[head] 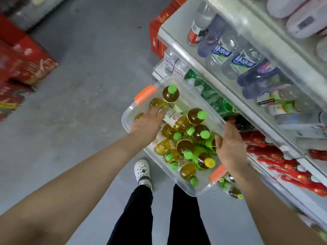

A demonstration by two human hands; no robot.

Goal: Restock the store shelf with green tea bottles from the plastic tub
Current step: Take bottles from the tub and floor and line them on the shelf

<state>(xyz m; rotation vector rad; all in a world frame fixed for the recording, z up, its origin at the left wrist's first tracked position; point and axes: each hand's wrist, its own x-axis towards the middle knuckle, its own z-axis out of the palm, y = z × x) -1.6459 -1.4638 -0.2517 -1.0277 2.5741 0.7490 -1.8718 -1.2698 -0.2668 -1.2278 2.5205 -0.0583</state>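
Green tea bottles (pixel 184 147) in tub (pixel 200 189), under left grip (pixel 147 122)

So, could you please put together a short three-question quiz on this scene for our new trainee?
1. True or false: the plastic tub has blue latches.
2. One cap in the tub is not green. Its colour is: A) yellow, B) red, C) white.
3. Which hand is nearer the shelf?
Key: 1. False, they are orange. 2. A. 3. The right hand; the left hand reaches among the green tea bottles.
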